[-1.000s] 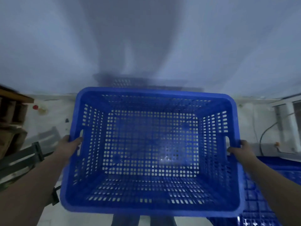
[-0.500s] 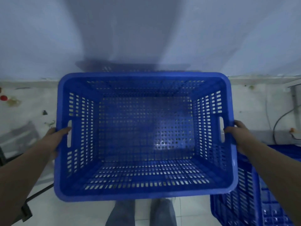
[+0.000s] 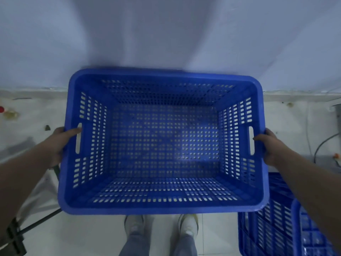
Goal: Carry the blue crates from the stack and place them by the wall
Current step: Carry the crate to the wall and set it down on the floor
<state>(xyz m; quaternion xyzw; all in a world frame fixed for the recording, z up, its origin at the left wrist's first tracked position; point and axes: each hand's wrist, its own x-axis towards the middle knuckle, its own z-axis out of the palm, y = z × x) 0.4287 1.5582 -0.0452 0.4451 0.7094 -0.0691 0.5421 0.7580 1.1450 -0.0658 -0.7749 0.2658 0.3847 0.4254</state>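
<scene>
The person holds a big blue crate (image 3: 162, 141) out in front, right up near the wall (image 3: 166, 34). The crate has nothing in it, and lots of little holes show the floor (image 3: 287, 122) through the bottom.

The left hand (image 3: 60, 143) grips the left side by the handle slot, with the thumb lying over the rim. The right hand (image 3: 267, 145) grips the right side by the other slot, thumb on the rim too. Both hands are closed around the crate's edges. The fingers under the rim are hidden, so I cannot tell how far they curl.

The crate looks level. I cannot tell if it is resting on the floor or a little above it.

I think the job now is to put it down by the wall. To do it well, bend the knees and lower both sides together so it stays flat. Keep the far edge close to the wall. Mind the toes of the shoes (image 3: 188, 226) just under the near edge. More blue crates (image 3: 273, 228) sit on the right, so set this one beside them, not on them.
</scene>
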